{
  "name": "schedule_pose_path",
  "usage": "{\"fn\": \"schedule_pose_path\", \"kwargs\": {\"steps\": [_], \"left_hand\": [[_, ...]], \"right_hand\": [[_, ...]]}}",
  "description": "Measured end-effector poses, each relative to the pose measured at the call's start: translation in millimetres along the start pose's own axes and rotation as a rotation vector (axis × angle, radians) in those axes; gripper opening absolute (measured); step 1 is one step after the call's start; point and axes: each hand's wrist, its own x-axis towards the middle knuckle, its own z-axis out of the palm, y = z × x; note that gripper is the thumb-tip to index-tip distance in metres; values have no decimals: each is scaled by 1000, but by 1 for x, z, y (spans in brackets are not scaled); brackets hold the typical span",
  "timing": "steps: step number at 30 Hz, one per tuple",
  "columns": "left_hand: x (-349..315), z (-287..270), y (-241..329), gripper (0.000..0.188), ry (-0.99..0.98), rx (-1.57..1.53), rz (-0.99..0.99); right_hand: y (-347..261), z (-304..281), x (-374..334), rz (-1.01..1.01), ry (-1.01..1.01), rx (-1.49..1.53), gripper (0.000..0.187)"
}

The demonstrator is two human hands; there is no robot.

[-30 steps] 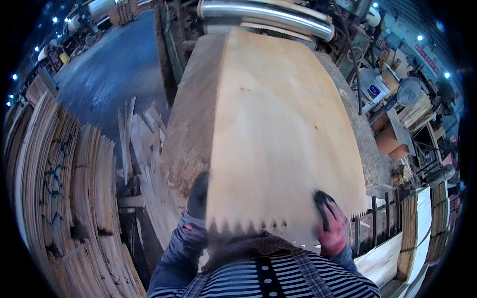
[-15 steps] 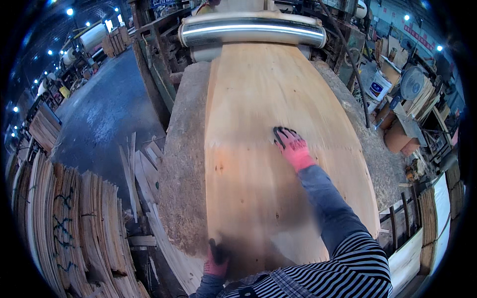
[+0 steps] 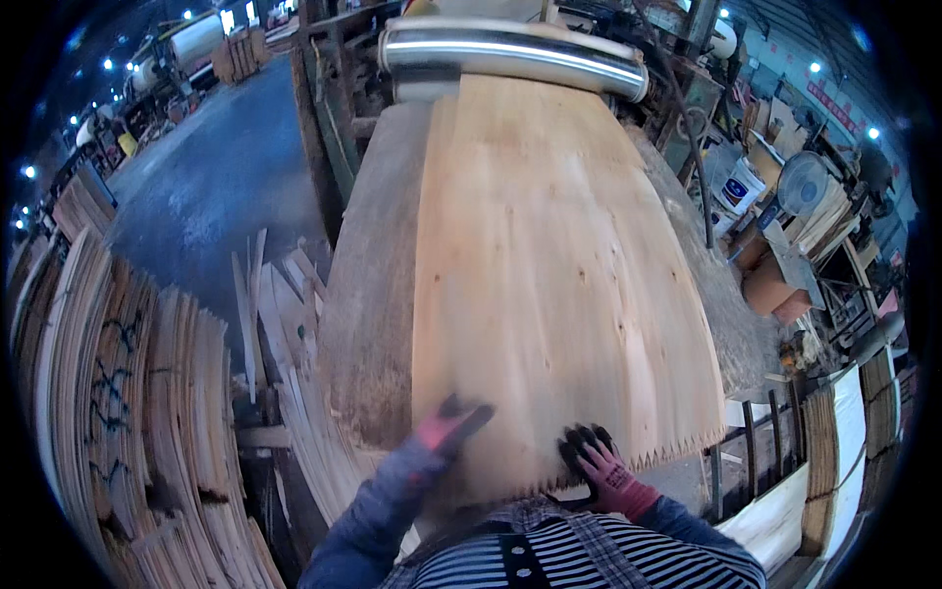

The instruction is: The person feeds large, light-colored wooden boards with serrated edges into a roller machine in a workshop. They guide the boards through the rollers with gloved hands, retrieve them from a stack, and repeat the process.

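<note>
A thin pale wood veneer sheet (image 3: 559, 294) lies on the worn table, its far part reaching a shiny metal roller (image 3: 515, 54). Along its near edge runs a jagged, toothed line. My right hand (image 3: 603, 473), in a pink glove with black fingertips, rests on the sheet by this near edge, fingers spread. Toward the sheet's near left corner is my left hand (image 3: 451, 429), gloved the same way and blurred by motion. Its thumb stands apart from its stretched fingers, and nothing shows in it. Whether it touches the wood I cannot tell.
Stacked veneer sheets (image 3: 137, 412) stand at the lower left, with loose wood strips (image 3: 285, 334) beside the table (image 3: 368, 285). To the right are a white bucket (image 3: 741, 187), a fan (image 3: 805, 184) and a cardboard box (image 3: 768, 290). A dark metal rod (image 3: 699, 162) slants past the table's right side.
My right hand has drawn back from mid-sheet to the near edge. My left hand has moved up and right from the near left corner. The sheet's jagged seam has moved out of mid-table.
</note>
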Motion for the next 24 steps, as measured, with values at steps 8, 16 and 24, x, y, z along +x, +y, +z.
{"fn": "schedule_pose_path", "kwargs": {"steps": [8,16,24], "left_hand": [[-23,54,97,40,-148,-271,305],[-40,3,-43,70,249,885,-96],[-24,4,-57,80,501,625,-248]], "right_hand": [[-53,-25,-83,278,786,168,47],[-75,-85,-20,153,672,-131,48],[32,-121,133,132,787,-231,45]]}}
